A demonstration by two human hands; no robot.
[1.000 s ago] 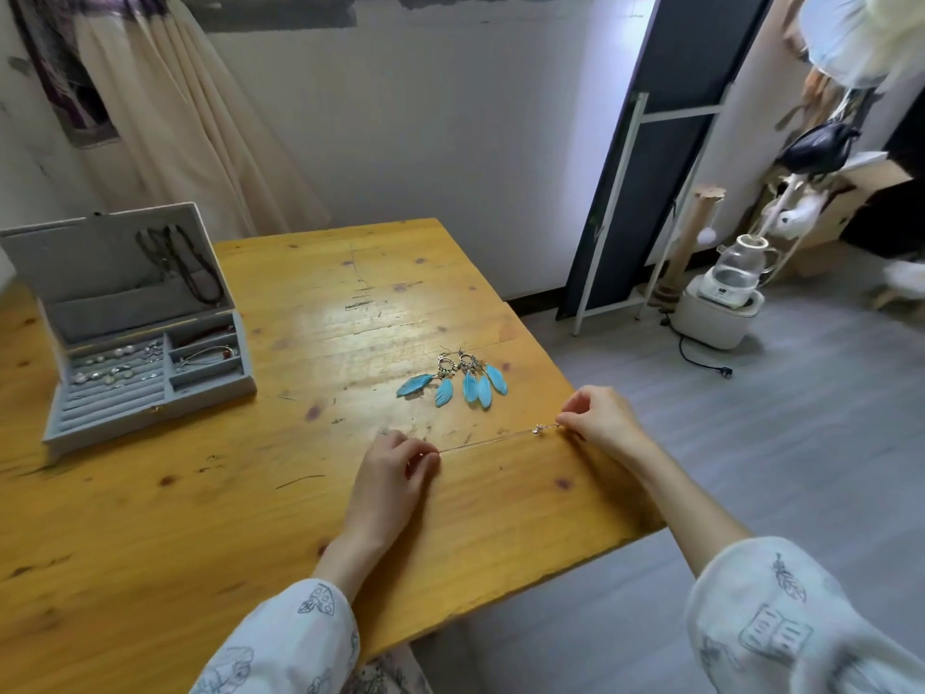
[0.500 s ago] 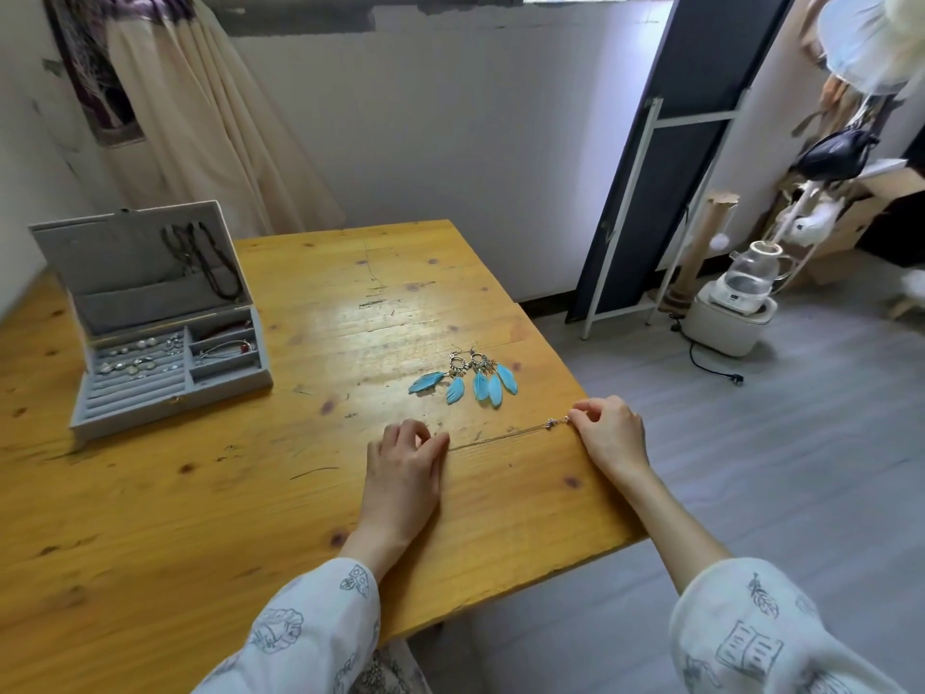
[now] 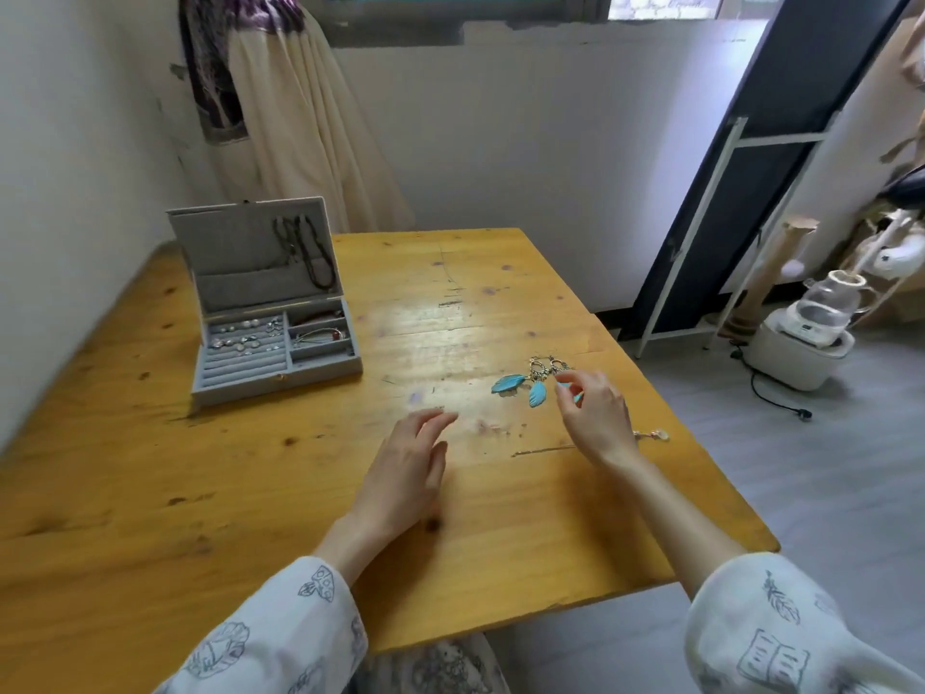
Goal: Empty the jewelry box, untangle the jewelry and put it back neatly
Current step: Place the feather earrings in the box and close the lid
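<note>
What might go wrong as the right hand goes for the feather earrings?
The thin chain lies under the right hand's wrist, its clasp end near the table edge; the sleeve may sweep it off. The blue feather earrings lie bunched together, so lifting one may drag the other.

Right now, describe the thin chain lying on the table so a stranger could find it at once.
On the yellow wooden table, look near its right edge, nearer than the blue feather earrings. The thin silvery chain lies straight there, passing under the right hand; a pale charm ends it.
</note>
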